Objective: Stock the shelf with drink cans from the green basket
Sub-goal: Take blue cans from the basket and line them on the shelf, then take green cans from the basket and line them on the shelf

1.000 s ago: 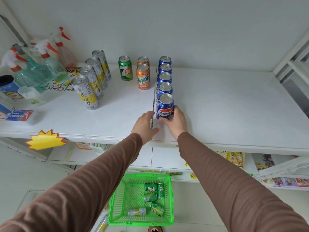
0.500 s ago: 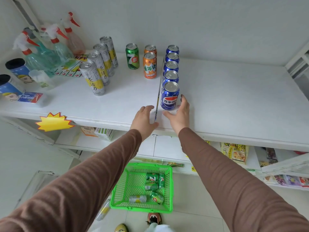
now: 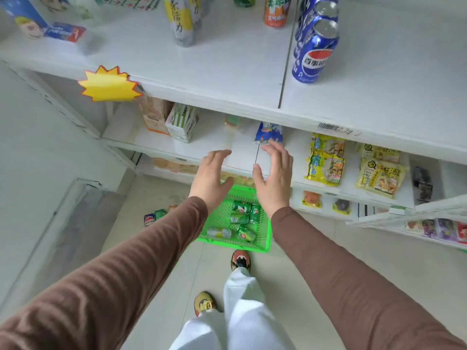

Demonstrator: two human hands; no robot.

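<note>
A pale tiled floor [image 3: 328,248] fills six o'clock, white lower shelves [image 3: 242,152] run towards three o'clock, and a white wall [image 3: 38,147] stands at nine o'clock.

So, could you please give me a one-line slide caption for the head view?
Both empty hands, left hand and right hand, reach down toward the green basket of cans below the stocked shelf.

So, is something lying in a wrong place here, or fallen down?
Yes. Two cans lie on the floor left of the green basket, outside it. Inside the basket, the cans lie tumbled on their sides. The shelf rows stand upright.
</note>
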